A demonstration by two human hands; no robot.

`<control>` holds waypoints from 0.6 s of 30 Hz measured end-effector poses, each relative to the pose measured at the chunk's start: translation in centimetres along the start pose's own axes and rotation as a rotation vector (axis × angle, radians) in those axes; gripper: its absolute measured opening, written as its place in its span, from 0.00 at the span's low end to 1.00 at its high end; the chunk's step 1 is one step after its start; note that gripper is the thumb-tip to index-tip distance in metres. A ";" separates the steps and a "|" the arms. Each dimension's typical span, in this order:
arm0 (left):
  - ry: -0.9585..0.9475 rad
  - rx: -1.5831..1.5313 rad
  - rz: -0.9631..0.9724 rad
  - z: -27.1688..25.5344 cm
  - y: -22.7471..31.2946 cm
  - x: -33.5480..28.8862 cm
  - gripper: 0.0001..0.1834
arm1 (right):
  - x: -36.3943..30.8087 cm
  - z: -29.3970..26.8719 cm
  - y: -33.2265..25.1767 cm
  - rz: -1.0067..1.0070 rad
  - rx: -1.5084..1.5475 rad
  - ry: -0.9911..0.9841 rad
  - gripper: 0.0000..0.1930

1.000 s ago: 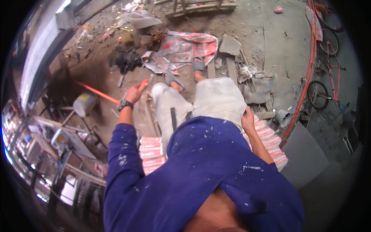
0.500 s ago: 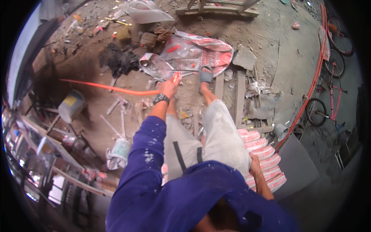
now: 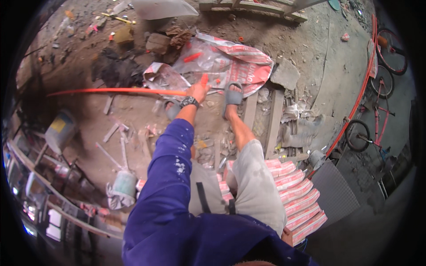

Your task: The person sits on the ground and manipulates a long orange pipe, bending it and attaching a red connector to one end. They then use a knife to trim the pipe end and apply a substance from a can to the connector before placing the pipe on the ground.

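Note:
My left hand [image 3: 199, 92] is closed round a long orange flexible tube [image 3: 128, 90]. Its short end sticks out beyond my fingers, while the long part stretches off to the left above the dirt floor. On that wrist is a dark watch. Low in the picture, my right hand [image 3: 287, 236] shows only in part beside my shorts, next to a stack of red-and-white bags [image 3: 293, 188]; its fingers are mostly hidden. Ahead of my sandalled feet lies a crumpled red-and-white plastic sack [image 3: 248, 66], with an orange piece [image 3: 193, 57] on it.
Wooden planks [image 3: 275, 119] and a stone slab [image 3: 285, 74] lie right of my feet. A bucket [image 3: 61, 131] and a pale green container [image 3: 124, 182] stand left. Bicycles [image 3: 377, 119] line the right side beyond an orange hose [image 3: 355, 106]. A wooden frame [image 3: 253, 6] lies far ahead.
My left hand, still gripping the tube, has shifted slightly right and the tube lies more level. My right hand has drawn back lower beside the bags. The view has moved a little.

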State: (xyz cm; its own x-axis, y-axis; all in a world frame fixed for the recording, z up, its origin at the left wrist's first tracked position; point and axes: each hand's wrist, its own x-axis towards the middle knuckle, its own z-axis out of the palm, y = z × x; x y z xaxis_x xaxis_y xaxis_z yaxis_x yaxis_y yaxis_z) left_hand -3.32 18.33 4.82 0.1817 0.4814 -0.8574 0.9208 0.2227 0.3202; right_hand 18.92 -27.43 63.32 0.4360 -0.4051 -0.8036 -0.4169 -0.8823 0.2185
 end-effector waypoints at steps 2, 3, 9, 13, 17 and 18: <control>-0.012 -0.019 0.028 0.7 -0.6 1.3 0.35 | 0.3 0.1 0.3 0.007 0.064 -0.016 0.14; -0.023 0.024 0.010 0.9 -0.7 1.8 0.35 | 0.6 -0.2 0.3 0.013 0.086 -0.029 0.15; -0.015 0.071 0.046 0.9 0.0 3.4 0.34 | 2.7 -1.7 2.8 0.046 0.034 0.000 0.15; 0.041 0.123 0.055 0.5 -0.3 3.3 0.34 | 4.0 -4.7 4.2 0.033 -0.052 0.044 0.15; 0.305 0.147 0.215 0.3 -1.5 -0.5 0.34 | 4.1 -5.1 5.7 0.002 -0.068 0.000 0.14; 0.343 0.102 0.245 0.1 -2.1 -1.7 0.34 | 4.1 -4.1 5.2 -0.011 -0.060 -0.032 0.13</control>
State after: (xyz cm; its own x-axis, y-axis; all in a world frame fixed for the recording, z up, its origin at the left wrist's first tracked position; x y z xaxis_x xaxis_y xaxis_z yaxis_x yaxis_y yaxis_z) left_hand -5.48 16.91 5.60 0.2902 0.7671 -0.5721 0.8970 -0.0098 0.4420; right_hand 21.81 -34.69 63.49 0.4143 -0.3882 -0.8232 -0.3633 -0.8998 0.2415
